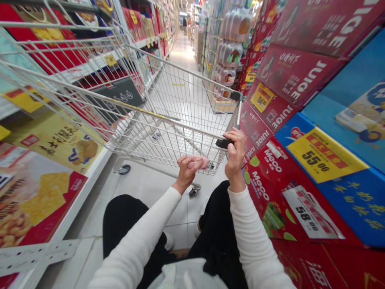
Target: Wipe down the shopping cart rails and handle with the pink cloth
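The knees [123,216], in black trousers, are just behind the cart [186,71]. The left hand [187,170] is curled shut around a pink wad [201,161] at the cart's rear bar; what the wad is cannot be told. Just right of it, the right hand [235,154] is wrapped tight round the black grip [223,143] at the cart's rear right corner. Red juice boxes [288,76] are stacked close on the cart's right, and biscuit boxes [57,140] line its left. Far beyond the cart stands a person [184,22].

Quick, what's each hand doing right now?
Left hand: closed around a pink item against the cart.
Right hand: closed on the black handle grip.
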Demonstrator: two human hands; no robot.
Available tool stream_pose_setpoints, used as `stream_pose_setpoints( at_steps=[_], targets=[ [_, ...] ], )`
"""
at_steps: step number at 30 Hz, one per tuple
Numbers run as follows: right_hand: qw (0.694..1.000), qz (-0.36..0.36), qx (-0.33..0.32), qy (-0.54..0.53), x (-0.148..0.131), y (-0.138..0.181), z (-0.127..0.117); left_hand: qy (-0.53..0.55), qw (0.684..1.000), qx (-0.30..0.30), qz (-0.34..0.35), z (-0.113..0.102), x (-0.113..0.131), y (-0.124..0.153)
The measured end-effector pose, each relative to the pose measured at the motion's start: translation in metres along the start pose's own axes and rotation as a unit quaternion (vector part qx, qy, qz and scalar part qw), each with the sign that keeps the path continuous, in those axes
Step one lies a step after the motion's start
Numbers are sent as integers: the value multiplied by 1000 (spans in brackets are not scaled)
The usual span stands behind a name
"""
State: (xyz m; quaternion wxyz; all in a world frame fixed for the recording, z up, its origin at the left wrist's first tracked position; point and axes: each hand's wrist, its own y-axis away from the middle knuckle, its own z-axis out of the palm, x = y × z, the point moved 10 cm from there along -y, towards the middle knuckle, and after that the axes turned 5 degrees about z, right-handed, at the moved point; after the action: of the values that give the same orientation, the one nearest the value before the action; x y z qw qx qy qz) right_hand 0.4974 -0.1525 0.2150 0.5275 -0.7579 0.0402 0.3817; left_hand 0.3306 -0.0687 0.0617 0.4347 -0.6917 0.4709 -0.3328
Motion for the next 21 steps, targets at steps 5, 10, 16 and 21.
stream_pose_setpoints(
  at_steps=[5, 10, 16, 21],
  targets=[
    [1000, -4, 2, 6, -2, 1, 0, 6, 998, -62, 9, 18, -6, 19],
    [1000, -11, -6, 8, -1, 1, -1, -6, 993, -118, 0, 25, -7, 71],
    [1000, -24, 5, 5, -3, 2, -1, 20, 995, -88, 50, 24, 1, 48],
    [1000, -24, 5, 14, -1, 2, -1, 34, 992, -81, 91, 20, 6, 42]
  ],
)
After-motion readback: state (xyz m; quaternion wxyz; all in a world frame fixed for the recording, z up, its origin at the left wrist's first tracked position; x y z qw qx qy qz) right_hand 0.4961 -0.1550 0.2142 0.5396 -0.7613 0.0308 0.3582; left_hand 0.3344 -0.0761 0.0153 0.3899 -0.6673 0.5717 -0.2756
